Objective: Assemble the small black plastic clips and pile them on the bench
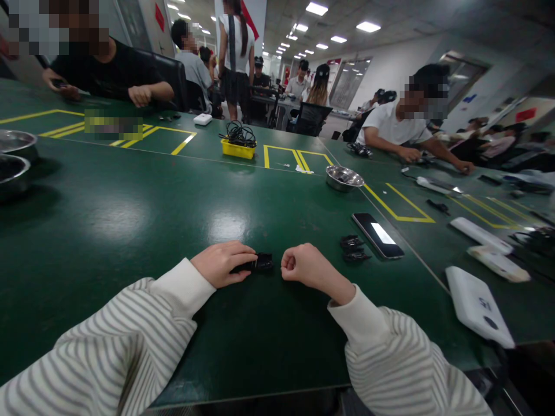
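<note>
My left hand (228, 263) is closed around a small black bundle (263, 262), whose right end sticks out past the fingertips over the green table (243, 341). It looks like a bundle of short black cables, but its exact kind is not clear. Just to the right of it, my right hand (307, 266) is curled in a pinch, apart from the bundle. Anything between those fingers is hidden or too small to see. Further right lie two similar black bundles (353, 248), side by side, beside a phone (378, 234) with a partly lit screen.
A metal bowl (344, 177) stands ahead on the right, and more metal bowls (13, 179) at the left edge. A yellow box (238, 148) holds black cables. White devices (479, 306) lie at right. People sit across the table, one in a black shirt (108, 75), another in white (390, 124).
</note>
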Demonstrator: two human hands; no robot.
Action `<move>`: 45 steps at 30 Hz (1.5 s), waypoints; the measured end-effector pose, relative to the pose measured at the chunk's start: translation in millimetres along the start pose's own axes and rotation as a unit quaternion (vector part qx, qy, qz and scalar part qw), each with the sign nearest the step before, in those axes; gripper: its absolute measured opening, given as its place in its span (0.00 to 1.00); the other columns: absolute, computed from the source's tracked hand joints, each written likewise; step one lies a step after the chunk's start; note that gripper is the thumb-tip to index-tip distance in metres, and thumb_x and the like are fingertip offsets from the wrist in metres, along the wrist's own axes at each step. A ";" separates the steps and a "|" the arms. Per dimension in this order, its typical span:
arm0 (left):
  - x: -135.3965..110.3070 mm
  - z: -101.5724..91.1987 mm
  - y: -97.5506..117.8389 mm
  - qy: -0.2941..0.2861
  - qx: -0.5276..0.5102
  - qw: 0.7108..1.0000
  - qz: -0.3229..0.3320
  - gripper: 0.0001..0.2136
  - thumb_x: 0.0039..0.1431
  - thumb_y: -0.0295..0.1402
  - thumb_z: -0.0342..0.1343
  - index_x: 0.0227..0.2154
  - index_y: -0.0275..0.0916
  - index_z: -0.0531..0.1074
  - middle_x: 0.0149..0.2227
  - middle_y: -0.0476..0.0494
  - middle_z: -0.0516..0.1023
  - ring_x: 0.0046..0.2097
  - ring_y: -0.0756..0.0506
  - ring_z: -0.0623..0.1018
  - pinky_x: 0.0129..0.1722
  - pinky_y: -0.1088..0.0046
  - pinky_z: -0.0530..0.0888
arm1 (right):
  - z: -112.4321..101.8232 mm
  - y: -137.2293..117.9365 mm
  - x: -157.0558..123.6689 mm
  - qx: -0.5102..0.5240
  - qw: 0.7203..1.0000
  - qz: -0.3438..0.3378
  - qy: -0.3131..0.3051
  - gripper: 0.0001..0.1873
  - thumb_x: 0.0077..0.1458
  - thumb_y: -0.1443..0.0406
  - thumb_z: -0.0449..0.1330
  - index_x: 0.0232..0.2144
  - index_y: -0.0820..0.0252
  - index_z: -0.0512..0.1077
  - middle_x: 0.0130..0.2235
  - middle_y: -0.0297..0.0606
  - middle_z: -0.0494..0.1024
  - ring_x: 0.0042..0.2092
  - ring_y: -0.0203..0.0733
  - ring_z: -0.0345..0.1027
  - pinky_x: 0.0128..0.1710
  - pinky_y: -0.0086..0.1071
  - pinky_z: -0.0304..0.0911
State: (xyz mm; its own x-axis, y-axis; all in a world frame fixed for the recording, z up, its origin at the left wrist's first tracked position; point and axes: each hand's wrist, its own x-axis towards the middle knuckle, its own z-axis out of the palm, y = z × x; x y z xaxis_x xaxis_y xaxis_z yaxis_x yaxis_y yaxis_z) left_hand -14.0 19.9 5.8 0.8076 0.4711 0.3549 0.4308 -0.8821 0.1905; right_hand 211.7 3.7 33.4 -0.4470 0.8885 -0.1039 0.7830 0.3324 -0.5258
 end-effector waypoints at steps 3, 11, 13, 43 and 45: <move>-0.3 1.5 1.3 -0.002 0.002 1.000 0.001 0.12 0.53 0.30 0.50 0.41 0.35 0.68 0.41 0.40 0.73 0.39 0.46 0.73 0.39 0.70 0.71 | -1.2 -0.8 -2.2 0.015 1.000 -0.018 0.011 0.02 0.39 0.72 0.58 0.19 0.63 0.70 0.20 0.32 0.72 0.21 0.30 0.64 0.23 0.24 0.60; 1.4 4.2 6.7 0.004 0.014 1.000 0.009 0.12 0.54 0.31 0.49 0.40 0.34 0.68 0.41 0.39 0.73 0.39 0.45 0.73 0.38 0.69 0.72 | 12.6 -9.3 3.1 0.109 0.978 -0.122 0.128 0.04 0.47 0.68 0.55 0.25 0.62 0.70 0.38 0.38 0.73 0.37 0.35 0.66 0.31 0.26 0.63; 1.9 4.6 7.1 0.003 0.018 1.000 0.006 0.12 0.54 0.31 0.49 0.40 0.33 0.68 0.40 0.38 0.73 0.39 0.45 0.72 0.38 0.69 0.72 | 18.1 -7.8 6.3 0.103 0.981 -0.123 0.111 0.04 0.47 0.68 0.55 0.23 0.61 0.70 0.41 0.38 0.73 0.40 0.36 0.65 0.33 0.27 0.63; -1.1 6.4 3.1 0.006 0.069 0.997 -0.029 0.12 0.55 0.35 0.47 0.40 0.39 0.69 0.44 0.46 0.73 0.40 0.47 0.75 0.36 0.73 0.72 | 21.3 -12.2 1.6 -0.025 0.978 -0.147 0.143 0.08 0.46 0.65 0.58 0.31 0.58 0.74 0.40 0.36 0.75 0.37 0.35 0.69 0.38 0.28 0.64; -1.1 6.4 2.6 0.010 0.076 0.997 -0.024 0.12 0.55 0.35 0.47 0.40 0.39 0.69 0.44 0.46 0.73 0.40 0.47 0.75 0.35 0.73 0.72 | 21.4 -11.6 1.1 -0.027 0.979 -0.149 0.140 0.09 0.46 0.65 0.58 0.32 0.58 0.73 0.41 0.36 0.74 0.37 0.35 0.69 0.38 0.28 0.65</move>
State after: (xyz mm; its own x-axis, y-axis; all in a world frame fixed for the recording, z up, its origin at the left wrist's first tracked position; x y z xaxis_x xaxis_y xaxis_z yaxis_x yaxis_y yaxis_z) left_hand -11.1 17.1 0.0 0.7770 0.5109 0.3677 0.5254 -0.8481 0.0682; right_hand 192.8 -5.9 21.3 -0.5288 0.7992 0.2858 0.6608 0.5989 -0.4524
